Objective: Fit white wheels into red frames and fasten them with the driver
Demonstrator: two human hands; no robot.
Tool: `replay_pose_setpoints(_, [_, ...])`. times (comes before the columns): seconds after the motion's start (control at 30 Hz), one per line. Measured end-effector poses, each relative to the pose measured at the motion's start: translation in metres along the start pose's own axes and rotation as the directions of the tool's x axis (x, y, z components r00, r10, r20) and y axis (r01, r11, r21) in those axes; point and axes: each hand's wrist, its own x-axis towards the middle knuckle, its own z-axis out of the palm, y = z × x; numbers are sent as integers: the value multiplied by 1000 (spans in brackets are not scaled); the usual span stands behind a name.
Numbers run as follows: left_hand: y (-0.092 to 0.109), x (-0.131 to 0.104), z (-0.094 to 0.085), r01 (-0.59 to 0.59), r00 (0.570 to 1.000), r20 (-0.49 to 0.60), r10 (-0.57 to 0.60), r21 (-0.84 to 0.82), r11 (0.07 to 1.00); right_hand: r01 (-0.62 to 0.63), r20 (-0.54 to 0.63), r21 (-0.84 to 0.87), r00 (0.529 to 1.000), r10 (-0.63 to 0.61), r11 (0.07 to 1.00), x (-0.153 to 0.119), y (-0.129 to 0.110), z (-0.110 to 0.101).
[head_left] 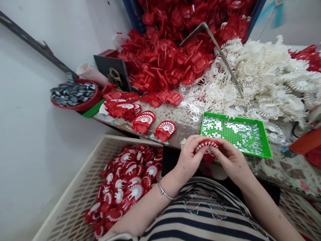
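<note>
At the bench edge, my left hand (191,154) and my right hand (232,160) are both closed on one red plastic part (209,143) with a white toothed insert in it. My thumbs press on its face and cover some of it. Just beyond my hands lies a green tray (267,140) scattered with small shiny metal pieces (240,130). To the left on the bench are a red part with a white fan-shaped insert (165,130) and another like it (144,121). White toothed pieces (198,100) spread behind the tray.
Red parts (173,63) heap at the back, beside a white pile (258,77). A bent metal rod (223,55) rises there. A red bowl (82,105) of dark pieces stands left. Below, a white crate (75,187) holds assembled parts. An orange-handled tool (304,135) is right.
</note>
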Motion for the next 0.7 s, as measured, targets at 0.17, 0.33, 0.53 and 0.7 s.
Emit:
replay_pose_setpoints(0.17, [2,-7,-3,-350,931,13,364,307,885,172,-24,-86,984,-174,981,-8,-7,-15])
replay_pose_setpoints(0.33, [0,-16,1,-480,835,-10,550,474,738,313,-30,-169,946,-323,934,-16,-15,-19])
replay_pose_setpoints(0.53, [-1,-10,0,-595,757,10,653,423,683,425,-23,-281,893,-449,860,-19,-21,-22])
replay_pose_setpoints(0.7, [2,-6,-1,-411,906,174,387,129,903,342,-41,-297,928,-370,891,-22,-24,-24])
